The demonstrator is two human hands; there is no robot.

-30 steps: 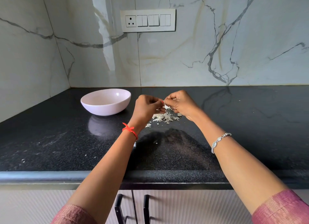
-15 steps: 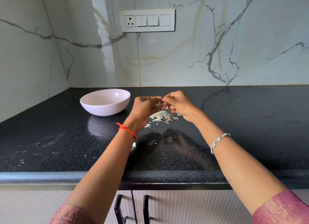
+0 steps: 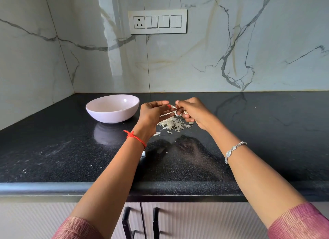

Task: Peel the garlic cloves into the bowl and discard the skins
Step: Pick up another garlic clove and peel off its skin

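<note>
The bowl [image 3: 110,116] stands on the counter [image 3: 267,131] left of centre, nearer the back edge than the front. The part of its inside that shows holds nothing. Its bottom is hidden behind the near rim, so how many peeled cloves lie in it cannot be told.

Just right of the bowl, the left hand [image 3: 153,112] is raised above the counter with its fingers curled inward. Its fingertips meet those of the right hand on a garlic clove [image 3: 173,107]. Only a small pale bit of the clove shows between them. A thin strip of skin [image 3: 167,114] trails from it under the left fingers, so this clove appears to be only partly stripped.

Directly below the two hands, a pile of skins [image 3: 175,124] lies on the counter about midway along it, with a few flakes scattered toward the front edge.

The right hand [image 3: 194,112] is narrowly closed, its thumb and fingertips pinching the clove from the right. Which hand holds the clove itself and which holds the skin is too small to tell.

Judging by the size of the pile, several cloves have probably been peeled already. The clove in hand has not yet gone into the bowl, and none of the skins has been discarded. No unpeeled cloves show on the counter, so the peeling may be close to done.
</note>
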